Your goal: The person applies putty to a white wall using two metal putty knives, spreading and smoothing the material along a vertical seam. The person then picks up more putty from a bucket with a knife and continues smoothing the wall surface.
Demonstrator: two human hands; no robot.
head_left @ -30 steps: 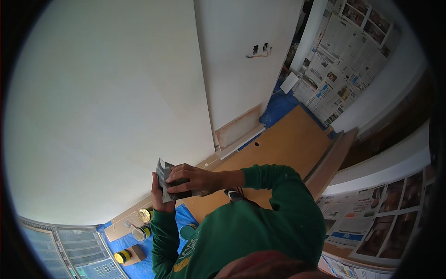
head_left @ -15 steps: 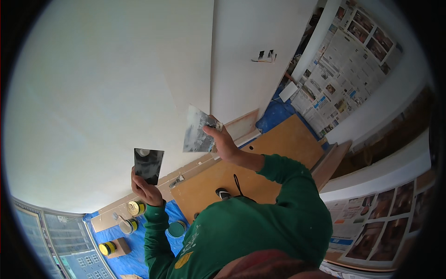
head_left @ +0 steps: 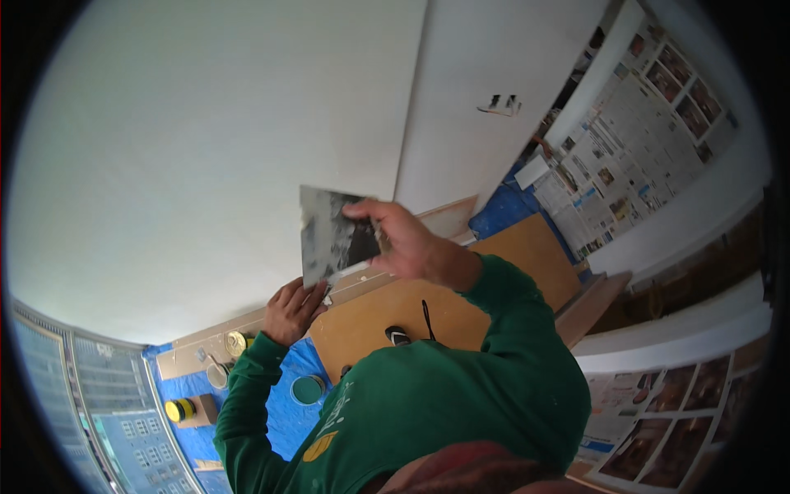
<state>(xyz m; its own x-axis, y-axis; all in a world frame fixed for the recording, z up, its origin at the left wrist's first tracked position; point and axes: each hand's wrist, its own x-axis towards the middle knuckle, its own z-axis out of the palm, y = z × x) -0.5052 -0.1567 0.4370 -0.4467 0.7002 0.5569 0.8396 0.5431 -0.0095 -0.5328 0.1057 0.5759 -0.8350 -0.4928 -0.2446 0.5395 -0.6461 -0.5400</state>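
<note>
My right hand (head_left: 401, 241) grips a flat, square metal filling blade (head_left: 327, 233) smeared with pale grey and dark patches, thumb across its face. Just below it, my left hand (head_left: 288, 310) is closed on a second thin blade, mostly hidden behind the first; its fingertips are at the first blade's lower corner, touching or nearly so. Both hands are in front of a large pale wall panel (head_left: 206, 148).
A tan board (head_left: 518, 255) lies on blue sheeting (head_left: 280, 428) below, beside several paint cans (head_left: 308, 389). Newspaper-covered boards (head_left: 625, 148) are at right, a glazed railing or window (head_left: 123, 420) at lower left. The farther wall section has two small cut-outs (head_left: 502, 105).
My hands separated, each with a blade, and have come back together. Since the middle frame the right blade moved down-left, and my left hand moved rightward and slightly up, behind it.
</note>
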